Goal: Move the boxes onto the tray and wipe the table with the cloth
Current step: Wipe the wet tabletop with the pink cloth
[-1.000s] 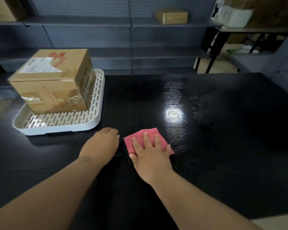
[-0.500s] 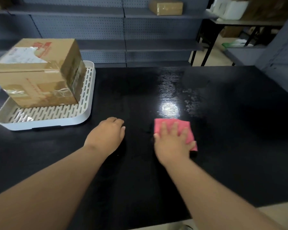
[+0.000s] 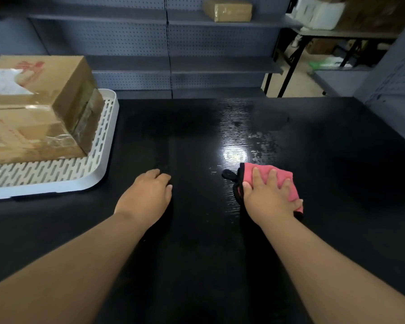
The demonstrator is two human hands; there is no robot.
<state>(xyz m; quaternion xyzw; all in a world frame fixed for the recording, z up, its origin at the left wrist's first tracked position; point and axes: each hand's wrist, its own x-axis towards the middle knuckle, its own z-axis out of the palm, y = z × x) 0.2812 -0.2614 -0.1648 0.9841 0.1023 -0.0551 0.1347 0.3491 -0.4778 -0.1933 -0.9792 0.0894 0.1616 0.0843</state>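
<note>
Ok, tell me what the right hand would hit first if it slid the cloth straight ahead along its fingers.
Nothing, as far as the picture shows: ahead of the right hand and cloth lies only bare table up to its far edge.

The bench (image 3: 197, 253) was black with a fine wood grain and one bright white glare patch. The cloth (image 3: 267, 176) was pink, edged in black. The tray (image 3: 98, 169) at the bench's left edge was white, patterned with rows of slots. The boxes (image 3: 40, 108) were brown cardboard with red print, a white label and glossy clear tape.
</note>
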